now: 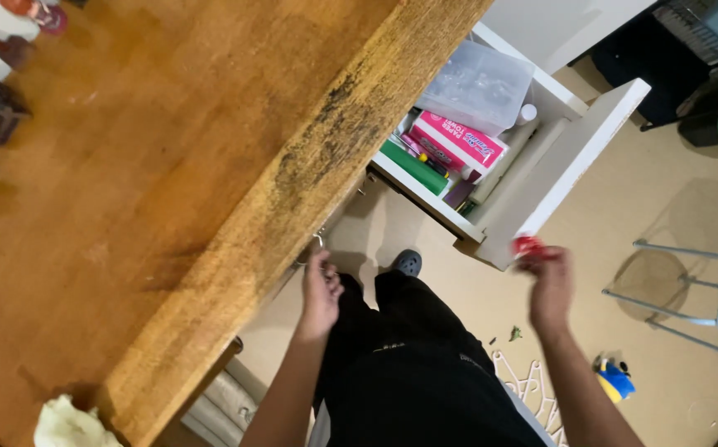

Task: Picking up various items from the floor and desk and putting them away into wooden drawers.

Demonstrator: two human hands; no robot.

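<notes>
Right hand (551, 285) pinches a small red object (528, 246) at its fingertips, just beside the front of the open white drawer (578, 157). Left hand (321, 291) loosely curled, holding nothing, under the edge of the wooden counter (168, 165), near a metal hook (319, 240)

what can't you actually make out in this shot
Head view, four gaps:
- Small red thing at the right hand: blurred, its kind unclear.
- Left hand: fingertips reach under the wooden tabletop edge, and what they touch is hidden.
- Open white drawer: its rear contents are covered by the tabletop.
- Blue and yellow object on the floor: too small to identify.
</notes>
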